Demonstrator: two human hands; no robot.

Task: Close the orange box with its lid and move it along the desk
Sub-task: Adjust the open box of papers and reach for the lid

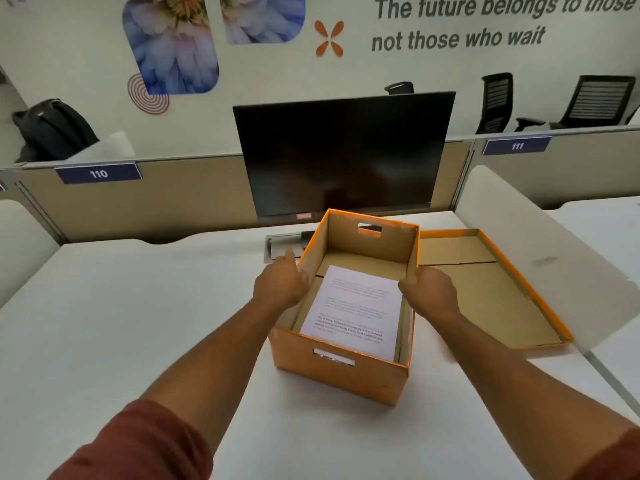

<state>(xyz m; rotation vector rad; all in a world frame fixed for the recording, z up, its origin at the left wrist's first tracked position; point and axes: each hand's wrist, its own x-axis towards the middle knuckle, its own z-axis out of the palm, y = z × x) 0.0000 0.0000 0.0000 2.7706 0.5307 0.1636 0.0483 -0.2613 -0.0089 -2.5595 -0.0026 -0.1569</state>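
Observation:
The orange box (341,370) stands open on the white desk, with a stack of printed paper (353,310) lying inside. Its lid (485,289) lies upside down on the desk just to the right, brown inside facing up. My left hand (280,284) rests against the box's left wall, index finger pointing away from me, fingers apart. My right hand (427,291) is on the top edge of the box's right wall, fingers curled over the rim.
A dark monitor (346,154) stands right behind the box. A grey cable hatch (280,245) sits in the desk at the box's far left. A white divider panel (540,251) rises on the right, beside the lid. Open desk surface (121,323) stretches left.

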